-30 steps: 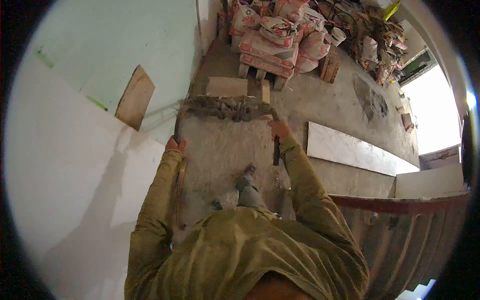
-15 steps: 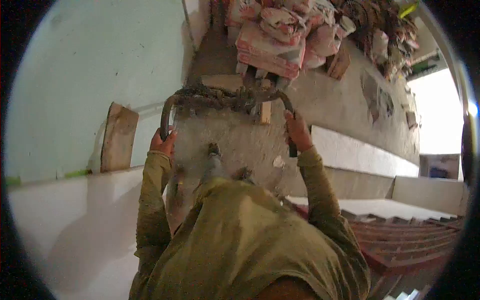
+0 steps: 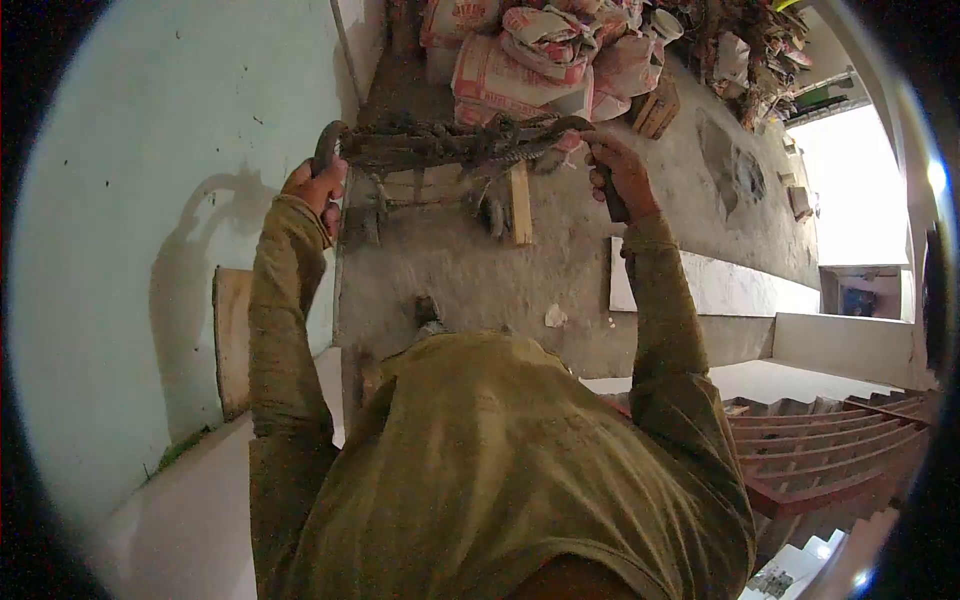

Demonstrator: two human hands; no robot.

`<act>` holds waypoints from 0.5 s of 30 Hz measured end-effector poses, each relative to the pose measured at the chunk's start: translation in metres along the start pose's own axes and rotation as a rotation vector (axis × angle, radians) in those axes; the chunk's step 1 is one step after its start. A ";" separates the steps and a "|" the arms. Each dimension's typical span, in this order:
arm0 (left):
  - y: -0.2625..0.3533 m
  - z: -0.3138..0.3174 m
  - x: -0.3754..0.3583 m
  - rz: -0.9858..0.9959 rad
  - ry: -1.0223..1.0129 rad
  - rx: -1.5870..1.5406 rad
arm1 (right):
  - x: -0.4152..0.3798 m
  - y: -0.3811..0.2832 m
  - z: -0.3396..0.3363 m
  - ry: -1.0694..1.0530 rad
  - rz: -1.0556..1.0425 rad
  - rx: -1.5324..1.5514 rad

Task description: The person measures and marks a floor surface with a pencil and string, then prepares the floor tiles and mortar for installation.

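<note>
A dark, dirt-caked metal frame [image 3: 440, 148] with curved handles at both ends spans the upper middle of the head view, with rope or wire wound along its bar. My left hand [image 3: 317, 190] is wrapped round the curved left handle, near the pale green wall. On the right handle, my right hand [image 3: 622, 175] is closed with its fingers round the dark grip. Below the bar, parts that look like wheels are blurred, and a light wooden piece [image 3: 521, 204] points toward me.
Red-and-white sacks [image 3: 505, 80] are piled ahead, with a wooden block [image 3: 656, 108] beside them. A pale green wall [image 3: 130, 200] runs along the left, a board [image 3: 233, 340] leaning there. Right are a white slab [image 3: 700, 280] and red metal railing [image 3: 830, 455].
Both hands and the frame have moved up in the view, and the handles stand slightly farther apart. The sacks have shifted up and left, and more of the railing shows.
</note>
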State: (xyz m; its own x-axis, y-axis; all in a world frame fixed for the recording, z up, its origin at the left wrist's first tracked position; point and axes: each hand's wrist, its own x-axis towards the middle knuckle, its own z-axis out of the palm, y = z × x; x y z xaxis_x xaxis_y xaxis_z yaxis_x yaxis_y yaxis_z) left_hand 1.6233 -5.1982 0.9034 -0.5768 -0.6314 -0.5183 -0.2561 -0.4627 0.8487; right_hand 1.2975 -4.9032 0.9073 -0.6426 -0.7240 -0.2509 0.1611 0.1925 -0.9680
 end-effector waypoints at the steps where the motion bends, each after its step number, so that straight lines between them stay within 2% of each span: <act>1: 0.009 -0.005 0.004 -0.026 0.035 0.083 | 0.004 -0.004 0.008 0.036 0.028 -0.039; 2: 0.014 -0.010 0.007 -0.052 0.074 0.162 | 0.007 -0.007 0.013 0.067 0.057 -0.082; 3: 0.015 -0.020 0.004 -0.047 -0.004 0.074 | 0.003 -0.007 0.020 0.063 0.068 -0.084; 5: 0.015 -0.025 0.009 -0.035 -0.004 0.110 | -0.013 -0.002 0.037 0.223 0.130 -0.062; 8: 0.024 -0.043 0.033 0.001 -0.045 0.174 | -0.033 0.002 0.050 0.191 0.088 0.061; 11: 0.031 -0.058 0.051 0.014 -0.238 0.091 | -0.044 0.015 0.061 0.238 0.052 0.075; 15: 0.040 -0.051 0.053 -0.021 -0.188 0.234 | -0.056 0.011 0.069 0.152 0.001 0.296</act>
State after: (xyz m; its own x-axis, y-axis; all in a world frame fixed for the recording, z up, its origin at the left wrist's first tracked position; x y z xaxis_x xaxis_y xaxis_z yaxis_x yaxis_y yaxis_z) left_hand 1.6224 -5.2818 0.9047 -0.6975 -0.4866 -0.5261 -0.4290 -0.3045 0.8504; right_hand 1.3871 -4.9059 0.9098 -0.7431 -0.6127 -0.2691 0.3578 -0.0241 -0.9335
